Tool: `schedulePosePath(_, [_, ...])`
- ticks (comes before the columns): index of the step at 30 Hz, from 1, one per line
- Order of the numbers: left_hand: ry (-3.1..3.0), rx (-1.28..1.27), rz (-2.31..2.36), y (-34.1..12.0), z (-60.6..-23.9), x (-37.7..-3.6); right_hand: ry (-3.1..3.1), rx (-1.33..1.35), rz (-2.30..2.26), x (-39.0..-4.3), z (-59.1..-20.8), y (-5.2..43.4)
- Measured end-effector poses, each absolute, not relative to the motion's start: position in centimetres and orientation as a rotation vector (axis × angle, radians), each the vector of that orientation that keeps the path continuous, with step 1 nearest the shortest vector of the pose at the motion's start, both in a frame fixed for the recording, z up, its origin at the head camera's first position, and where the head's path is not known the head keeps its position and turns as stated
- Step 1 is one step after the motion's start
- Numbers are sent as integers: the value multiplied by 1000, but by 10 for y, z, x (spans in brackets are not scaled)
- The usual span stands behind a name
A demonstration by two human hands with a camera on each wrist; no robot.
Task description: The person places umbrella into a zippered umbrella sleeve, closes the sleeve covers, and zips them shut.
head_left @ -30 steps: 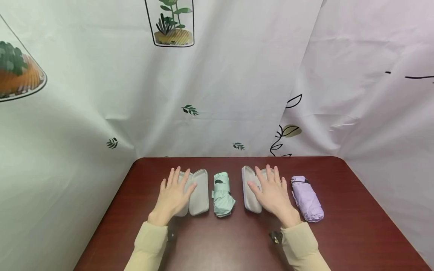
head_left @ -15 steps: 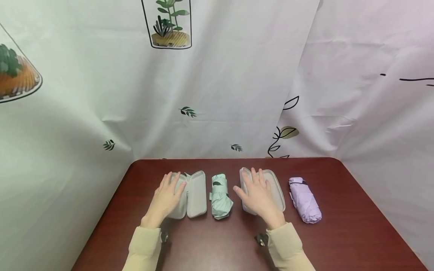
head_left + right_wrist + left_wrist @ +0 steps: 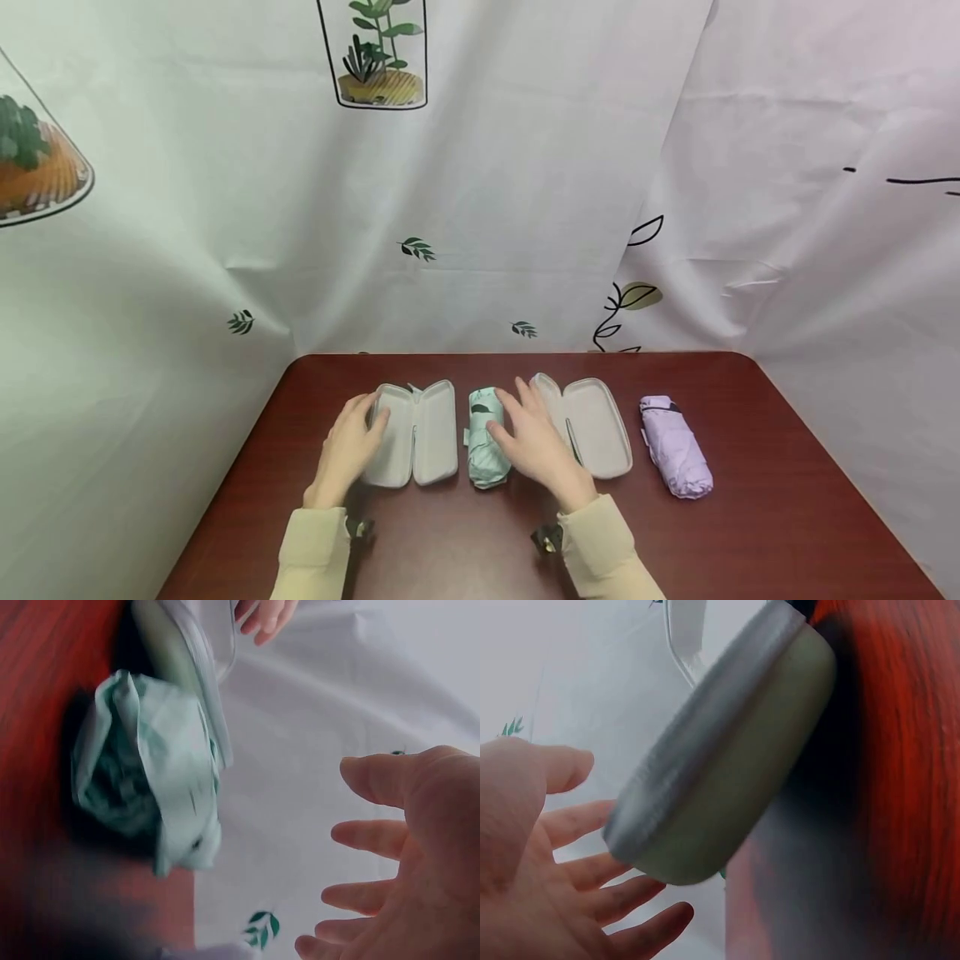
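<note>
Leftward since the earlier frame, the right hand (image 3: 534, 446) has left the right grey case (image 3: 588, 425) and now hovers with loose fingers over the folded mint umbrella (image 3: 486, 437), grasping nothing. Left hand (image 3: 347, 446), fingers relaxed, touches the left grey case's (image 3: 412, 433) outer edge. Both cases lie open on the red-brown table (image 3: 787, 500), a lilac umbrella (image 3: 675, 446) at far right.

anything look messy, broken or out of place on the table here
Nothing stands out. Two grey cases lie open and flat, the mint umbrella and the lilac umbrella lie folded in the same row, roughly parallel. No spill or damage shows. The left hand is at the left case, the right hand over the mint umbrella.
</note>
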State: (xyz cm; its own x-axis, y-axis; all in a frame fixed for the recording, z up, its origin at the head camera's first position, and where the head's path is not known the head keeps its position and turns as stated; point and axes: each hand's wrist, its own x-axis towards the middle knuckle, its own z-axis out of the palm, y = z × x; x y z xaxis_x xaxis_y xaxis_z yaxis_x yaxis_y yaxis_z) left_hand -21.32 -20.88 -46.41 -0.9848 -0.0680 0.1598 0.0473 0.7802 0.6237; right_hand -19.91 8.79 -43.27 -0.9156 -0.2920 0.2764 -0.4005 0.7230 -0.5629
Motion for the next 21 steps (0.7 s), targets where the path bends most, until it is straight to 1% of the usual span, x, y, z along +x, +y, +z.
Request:
schedulePosePath(5, [-2749,100,-1054,-214,-467,-214,-2772,582,1062,-199,-440,75])
schedulePosePath(11, [-2710,167,-1124,-218,-473,-219,-2807,548,1135,-199,-449,65])
schedulePosePath(21, [-2645,265,-1293,-222,-479,-227,-2824,361,1159,-206,-461,44])
